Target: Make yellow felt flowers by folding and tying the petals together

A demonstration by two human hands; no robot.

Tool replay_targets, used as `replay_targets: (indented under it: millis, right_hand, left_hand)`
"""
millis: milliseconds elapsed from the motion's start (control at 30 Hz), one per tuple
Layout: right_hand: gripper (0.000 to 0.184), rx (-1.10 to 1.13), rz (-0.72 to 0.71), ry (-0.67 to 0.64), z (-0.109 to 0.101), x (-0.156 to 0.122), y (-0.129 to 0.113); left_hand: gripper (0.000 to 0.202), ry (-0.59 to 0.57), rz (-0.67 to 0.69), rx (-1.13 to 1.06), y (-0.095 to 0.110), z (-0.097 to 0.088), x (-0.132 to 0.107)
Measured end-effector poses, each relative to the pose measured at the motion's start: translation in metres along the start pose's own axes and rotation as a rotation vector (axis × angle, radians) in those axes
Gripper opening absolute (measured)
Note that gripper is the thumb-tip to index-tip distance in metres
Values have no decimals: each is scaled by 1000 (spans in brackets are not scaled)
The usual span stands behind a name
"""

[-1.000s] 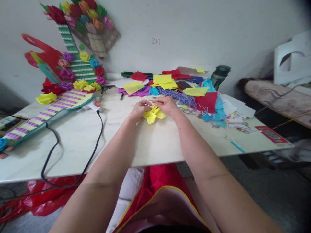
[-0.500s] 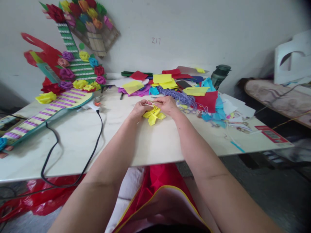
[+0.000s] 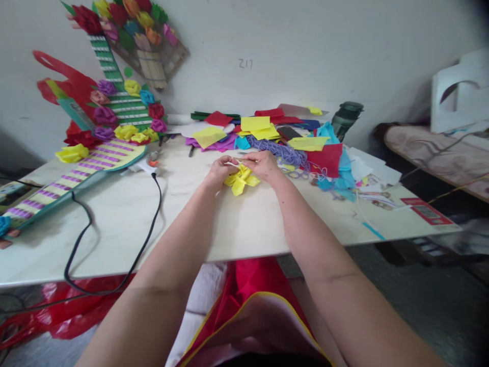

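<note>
In the head view, the person's left hand (image 3: 221,171) had its fingertips pinched together on the far edge of a yellow flower (image 3: 241,183); the right hand (image 3: 263,165) was closed on a slim tool (image 3: 242,153), whose kind was too small to tell; the fingertips of both hands met, or nearly met, above the petals, and the exact contact there was hidden. The flower was at the middle of the white table (image 3: 252,224), between the two hands, its petals spread toward the person; just beyond the right hand lay a tangle of purple yarn (image 3: 280,153), with yellow sheets (image 3: 255,124) behind it and a red sheet (image 3: 324,160) to its right; a dark bottle (image 3: 346,120) stood behind these, near the wall. Well to the left of the hands lay a white glue gun (image 3: 144,167) with a black cord (image 3: 153,224); beyond it stood a green striped panel (image 3: 132,109), edged with coloured flowers (image 3: 106,116).
</note>
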State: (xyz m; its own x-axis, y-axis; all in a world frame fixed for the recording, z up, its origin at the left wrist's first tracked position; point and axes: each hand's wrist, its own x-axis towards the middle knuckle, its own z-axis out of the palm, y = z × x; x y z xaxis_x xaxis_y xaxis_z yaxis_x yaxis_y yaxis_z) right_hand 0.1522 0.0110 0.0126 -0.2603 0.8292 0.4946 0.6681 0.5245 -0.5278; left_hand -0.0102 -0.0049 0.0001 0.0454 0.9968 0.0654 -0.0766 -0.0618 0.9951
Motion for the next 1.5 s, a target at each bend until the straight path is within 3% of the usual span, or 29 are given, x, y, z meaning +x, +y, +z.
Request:
replay_targets:
  millis: [667,900,1167,1333,1500]
  right_hand:
    - [22,16,24,-15,2,1,-4]
    - [24,15,39,3,0,0,-7]
    - [22,-45,51,-27,-6,1,-11]
    - [40,-28,127,-69,-18,0,-11]
    - [27,-66,107,-98,-20,1,-7]
  left_hand:
    - [13,-52,-83,71,-5,-2,1]
    - [13,-139,-90,-9,0,0,-2]
    - [14,-63,-96,32,-3,1,1]
    - [14,7,-37,117,-3,-3,1]
    - [16,39,72,248,1,-7,2]
